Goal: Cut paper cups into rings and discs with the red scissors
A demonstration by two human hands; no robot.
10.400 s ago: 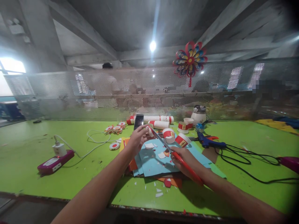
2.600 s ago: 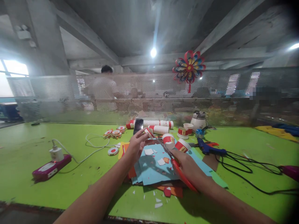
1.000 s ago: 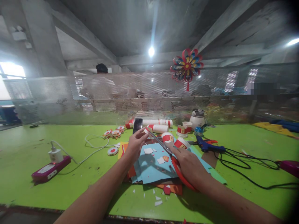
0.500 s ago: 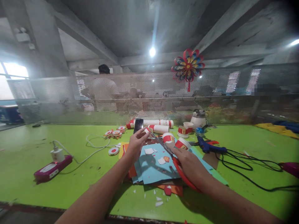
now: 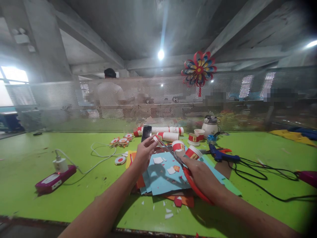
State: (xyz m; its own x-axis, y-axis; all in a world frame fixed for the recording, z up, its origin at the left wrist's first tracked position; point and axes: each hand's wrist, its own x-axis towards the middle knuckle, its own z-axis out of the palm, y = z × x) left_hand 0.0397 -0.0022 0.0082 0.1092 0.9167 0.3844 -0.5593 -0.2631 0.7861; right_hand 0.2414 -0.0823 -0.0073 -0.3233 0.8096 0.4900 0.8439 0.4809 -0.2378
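Observation:
My left hand (image 5: pixel 144 152) pinches a small white and red paper piece (image 5: pixel 156 138) between thumb and fingers. My right hand (image 5: pixel 201 173) is wrapped round the red handles of the scissors (image 5: pixel 193 186). Their blades point up and left, with the tips close to the pinched piece. Below both hands lie light blue paper sheets (image 5: pixel 158 185), strewn with white and red scraps. A red and white paper cup (image 5: pixel 178 147) stands just beyond the blades, and another cup (image 5: pixel 193 152) lies tilted near my right hand.
A blue glue gun (image 5: pixel 224 156) with black cables lies to the right. Behind are stacked cups (image 5: pixel 169 137), a phone (image 5: pixel 146 133) and a white kettle-like jug (image 5: pixel 210 125). At left sits a purple power strip (image 5: pixel 55 180) with a charger. Beyond the mesh partition is a person (image 5: pixel 109 92).
The whole view has shifted very slightly. Both hands hold nearly the same pose, with the scissors still at the small paper piece.

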